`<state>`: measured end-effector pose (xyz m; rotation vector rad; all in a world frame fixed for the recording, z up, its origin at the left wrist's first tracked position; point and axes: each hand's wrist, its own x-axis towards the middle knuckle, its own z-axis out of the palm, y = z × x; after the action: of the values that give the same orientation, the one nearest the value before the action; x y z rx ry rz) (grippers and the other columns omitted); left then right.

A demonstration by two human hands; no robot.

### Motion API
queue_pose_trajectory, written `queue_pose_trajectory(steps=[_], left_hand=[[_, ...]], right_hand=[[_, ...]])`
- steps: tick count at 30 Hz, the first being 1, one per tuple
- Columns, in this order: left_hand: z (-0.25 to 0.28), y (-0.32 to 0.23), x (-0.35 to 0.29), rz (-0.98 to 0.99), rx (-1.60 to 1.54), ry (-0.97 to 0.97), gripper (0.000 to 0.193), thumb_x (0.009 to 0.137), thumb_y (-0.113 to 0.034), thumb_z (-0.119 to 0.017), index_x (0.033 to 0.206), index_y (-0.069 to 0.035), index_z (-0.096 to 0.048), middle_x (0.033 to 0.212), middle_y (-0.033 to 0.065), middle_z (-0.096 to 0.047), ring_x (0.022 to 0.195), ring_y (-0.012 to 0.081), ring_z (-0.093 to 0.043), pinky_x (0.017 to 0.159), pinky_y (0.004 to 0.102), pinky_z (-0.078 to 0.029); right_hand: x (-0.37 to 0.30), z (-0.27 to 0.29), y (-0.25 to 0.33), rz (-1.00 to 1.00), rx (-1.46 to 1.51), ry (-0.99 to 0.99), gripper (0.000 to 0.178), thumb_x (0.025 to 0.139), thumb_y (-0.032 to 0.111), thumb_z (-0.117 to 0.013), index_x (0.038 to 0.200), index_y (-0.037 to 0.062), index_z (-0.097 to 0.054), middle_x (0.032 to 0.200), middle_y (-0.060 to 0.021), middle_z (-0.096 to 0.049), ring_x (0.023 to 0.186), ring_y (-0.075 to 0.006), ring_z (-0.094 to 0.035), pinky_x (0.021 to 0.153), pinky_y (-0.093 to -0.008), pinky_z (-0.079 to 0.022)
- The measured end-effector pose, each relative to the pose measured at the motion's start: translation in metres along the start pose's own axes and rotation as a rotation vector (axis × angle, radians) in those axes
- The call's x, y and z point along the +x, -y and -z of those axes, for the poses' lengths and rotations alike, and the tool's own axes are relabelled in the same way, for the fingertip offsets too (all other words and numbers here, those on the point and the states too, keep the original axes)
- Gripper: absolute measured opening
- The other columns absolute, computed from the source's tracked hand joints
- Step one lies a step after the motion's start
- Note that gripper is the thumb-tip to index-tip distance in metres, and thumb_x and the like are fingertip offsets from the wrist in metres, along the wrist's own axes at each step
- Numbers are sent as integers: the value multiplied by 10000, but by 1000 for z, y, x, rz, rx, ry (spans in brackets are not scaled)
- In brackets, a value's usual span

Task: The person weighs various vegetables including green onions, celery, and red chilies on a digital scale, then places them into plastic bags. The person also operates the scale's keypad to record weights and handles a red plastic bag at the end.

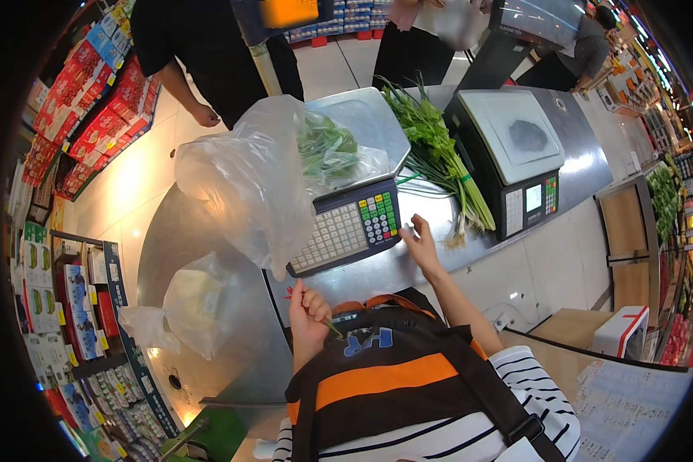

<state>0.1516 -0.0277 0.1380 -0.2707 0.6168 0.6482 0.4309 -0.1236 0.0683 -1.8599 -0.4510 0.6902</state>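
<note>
My left hand [309, 309] is closed in front of the near edge of a label scale. From it stick out small red pointed tips and, below, a thin green stem-like end; the rest is hidden in the fingers. My right hand [419, 245] has its fingers apart and holds nothing, just beside the right edge of the scale's keypad [345, 231]. On the metal scale pan [373, 115] lie leafy greens [327, 148] in a clear bag. A large, puffed clear plastic bag [246, 181] covers the left of the scale, its lower tip close above my left hand.
A knotted bag with something pale [200, 299] sits on the metal counter [158, 254] at left. Celery and scallions [458, 165] lie between the two scales. The second scale [508, 138] stands at right. People stand beyond the counter; a person's hand [205, 115] hangs at far left.
</note>
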Motion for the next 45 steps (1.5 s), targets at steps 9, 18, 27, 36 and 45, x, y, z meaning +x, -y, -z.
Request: queue_pose_trajectory(steps=[9, 18, 27, 36, 45], left_hand=[[9, 3, 1, 3, -3, -83, 268, 971, -268, -494, 756, -112, -455, 556, -49, -321, 437, 71, -282, 362, 226, -224], [7, -4, 6, -30, -46, -93, 262, 966, -255, -502, 755, -109, -451, 560, -47, -318, 447, 75, -285, 369, 231, -234], [2, -1, 15, -33, -19, -120, 266, 954, -253, -526, 736, -119, -452, 542, -56, -304, 436, 63, -277, 363, 217, -231], [0, -2, 13, -26, -12, -121, 260, 960, -259, -516, 751, -117, -457, 554, -51, -307, 437, 66, -275, 363, 219, -226], [0, 2, 16, -29, -4, -149, 255, 955, -263, -522, 750, -122, -468, 550, -51, -319, 436, 68, -284, 357, 222, -225]], right_hand=[[-1, -34, -15, 120, -237, 1, 1025, 717, 383, -777, 1391, -127, -197, 1387, -311, -304, 1293, -389, -352, 1067, -394, -297], [2, -32, -12, -50, -153, -80, 964, 746, 395, -762, 1386, -116, -254, 1342, -291, -419, 1234, -324, -447, 1020, -340, -358], [3, -41, -12, -16, -173, -93, 841, 766, 400, -719, 1326, -106, -348, 1264, -323, -457, 1229, -428, -417, 996, -402, -370], [3, -42, -1, 61, -251, -7, 909, 706, 331, -774, 1344, -101, -291, 1260, -332, -429, 1237, -493, -349, 1019, -450, -327], [-1, -40, -1, 127, -346, 17, 1005, 676, 372, -794, 1368, -112, -249, 1354, -344, -334, 1304, -500, -262, 1062, -460, -278]])
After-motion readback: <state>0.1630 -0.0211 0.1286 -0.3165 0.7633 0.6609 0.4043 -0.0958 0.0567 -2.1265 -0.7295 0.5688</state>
